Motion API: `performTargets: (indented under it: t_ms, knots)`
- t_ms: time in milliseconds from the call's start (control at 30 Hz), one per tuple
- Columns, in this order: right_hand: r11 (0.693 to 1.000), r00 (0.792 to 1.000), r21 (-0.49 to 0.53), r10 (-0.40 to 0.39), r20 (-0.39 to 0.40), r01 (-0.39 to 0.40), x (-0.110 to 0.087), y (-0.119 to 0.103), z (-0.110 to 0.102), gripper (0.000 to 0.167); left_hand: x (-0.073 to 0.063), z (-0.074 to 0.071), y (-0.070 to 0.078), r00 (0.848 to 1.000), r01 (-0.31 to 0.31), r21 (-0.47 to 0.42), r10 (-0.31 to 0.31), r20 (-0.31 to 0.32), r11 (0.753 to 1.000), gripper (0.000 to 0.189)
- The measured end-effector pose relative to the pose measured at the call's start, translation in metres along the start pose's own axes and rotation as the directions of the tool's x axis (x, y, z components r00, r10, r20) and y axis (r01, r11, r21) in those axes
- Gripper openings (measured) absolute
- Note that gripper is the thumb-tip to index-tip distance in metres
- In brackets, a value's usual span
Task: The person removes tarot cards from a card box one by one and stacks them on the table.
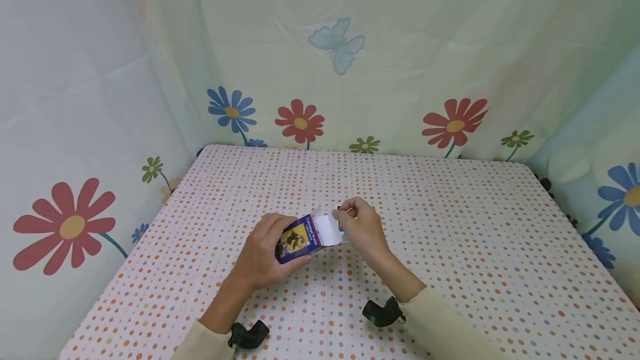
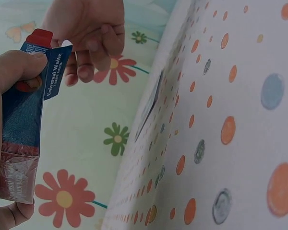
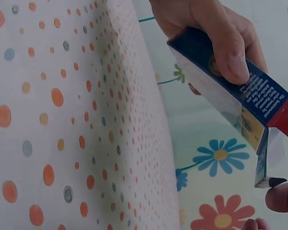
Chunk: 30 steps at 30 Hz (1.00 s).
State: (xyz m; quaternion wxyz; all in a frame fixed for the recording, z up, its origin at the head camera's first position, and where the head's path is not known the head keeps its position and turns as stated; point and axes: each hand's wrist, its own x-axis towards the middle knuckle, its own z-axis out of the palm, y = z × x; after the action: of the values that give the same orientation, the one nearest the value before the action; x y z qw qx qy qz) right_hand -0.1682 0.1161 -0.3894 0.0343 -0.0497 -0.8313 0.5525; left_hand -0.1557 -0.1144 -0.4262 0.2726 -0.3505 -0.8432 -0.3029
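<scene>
My left hand (image 1: 265, 249) grips a blue tarot deck box (image 1: 295, 240), tilted above the table, with the thumb along one side. "Universal Waite" is printed on it, with a yellow picture on the front. The white inner side of its end flap (image 1: 328, 230) is turned out, so the box stands open toward the right. At that flap's outer corner my right hand (image 1: 365, 226) pinches with curled thumb and index finger; its other fingers curl loosely. A small red side flap (image 2: 40, 38) sticks out at the box's end. The inside of the box is hidden.
The table (image 1: 450, 238) has a white cloth with coloured dots. A flat, printed piece (image 2: 151, 105) lies on it beyond the box, partly hidden by my right hand in the head view. Curtains (image 1: 390, 60) with flowers and a butterfly surround the table's back and sides.
</scene>
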Motion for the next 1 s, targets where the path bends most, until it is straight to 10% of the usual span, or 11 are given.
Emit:
performTargets:
  t_ms: [1000]
  knots:
    - [0.977, 0.996, 0.198, -0.072, -0.057, 0.082, -0.035, -0.007, 0.009, 0.007, 0.0, 0.0, 0.001, 1.0, -0.011, -0.002, 0.011, -0.002, 1.0, 0.067]
